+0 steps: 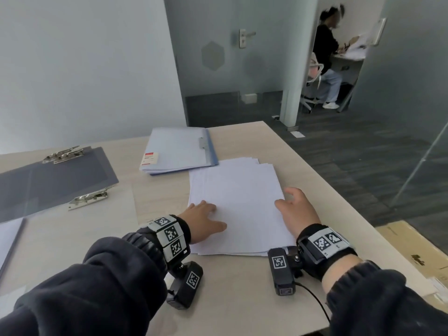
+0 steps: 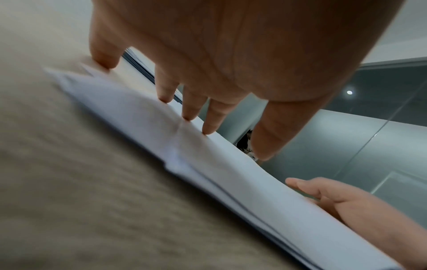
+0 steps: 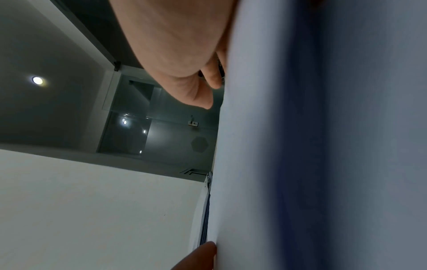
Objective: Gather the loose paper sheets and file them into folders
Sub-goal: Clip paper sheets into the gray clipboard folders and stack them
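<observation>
Showing fingertips point(image 2: 209, 130) on paper stack point(image 2: 231, 175)

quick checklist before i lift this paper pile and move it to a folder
1. Left hand on the paper stack: ok, fingers lie flat on its left part.
2. Right hand at the stack's right edge: ok, touching the edge, but a firm grip cannot be told.
3. Sheets squared up: not ok, the far edges are fanned.
4. Stack fully on the table: ok.
5. Target folder ready: the grey clip folder lies open on the left: ok; the blue folder looks closed.
6. Whole stack gathered: cannot tell.
</observation>
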The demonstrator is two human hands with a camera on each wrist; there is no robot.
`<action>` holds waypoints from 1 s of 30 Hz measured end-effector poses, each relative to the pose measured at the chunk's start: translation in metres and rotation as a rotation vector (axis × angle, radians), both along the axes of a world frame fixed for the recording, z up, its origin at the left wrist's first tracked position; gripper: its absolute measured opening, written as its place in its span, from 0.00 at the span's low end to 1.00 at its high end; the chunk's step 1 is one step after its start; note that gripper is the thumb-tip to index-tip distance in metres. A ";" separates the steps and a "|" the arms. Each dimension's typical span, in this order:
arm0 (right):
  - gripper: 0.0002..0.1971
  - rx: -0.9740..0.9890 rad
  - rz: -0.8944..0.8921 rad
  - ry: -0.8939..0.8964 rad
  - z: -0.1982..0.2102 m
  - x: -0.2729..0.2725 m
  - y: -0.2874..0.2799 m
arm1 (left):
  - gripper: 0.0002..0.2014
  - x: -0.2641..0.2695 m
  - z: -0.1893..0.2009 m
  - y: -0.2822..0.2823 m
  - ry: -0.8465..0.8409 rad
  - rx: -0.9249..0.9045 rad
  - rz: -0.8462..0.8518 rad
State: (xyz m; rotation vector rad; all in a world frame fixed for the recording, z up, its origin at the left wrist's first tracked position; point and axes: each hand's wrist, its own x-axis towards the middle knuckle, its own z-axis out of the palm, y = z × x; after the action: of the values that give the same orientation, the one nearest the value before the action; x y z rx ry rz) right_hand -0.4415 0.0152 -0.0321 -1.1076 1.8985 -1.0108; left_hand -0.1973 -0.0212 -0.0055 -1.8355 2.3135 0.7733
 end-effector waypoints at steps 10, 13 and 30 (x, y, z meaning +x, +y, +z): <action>0.24 -0.059 -0.029 -0.175 0.001 -0.013 -0.002 | 0.30 -0.001 0.001 0.002 0.022 0.043 0.001; 0.21 -0.022 -0.029 -0.260 0.002 -0.017 -0.006 | 0.30 0.000 0.000 0.002 0.014 0.054 -0.016; 0.06 -0.125 0.019 -0.084 0.012 -0.028 0.020 | 0.34 0.015 0.000 0.007 0.174 0.077 0.094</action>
State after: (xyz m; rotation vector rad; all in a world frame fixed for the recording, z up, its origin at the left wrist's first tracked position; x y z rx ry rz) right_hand -0.4698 0.0354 -0.0200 -1.1335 1.7747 -1.1604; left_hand -0.1819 -0.0147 -0.0056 -1.9268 2.2725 1.0593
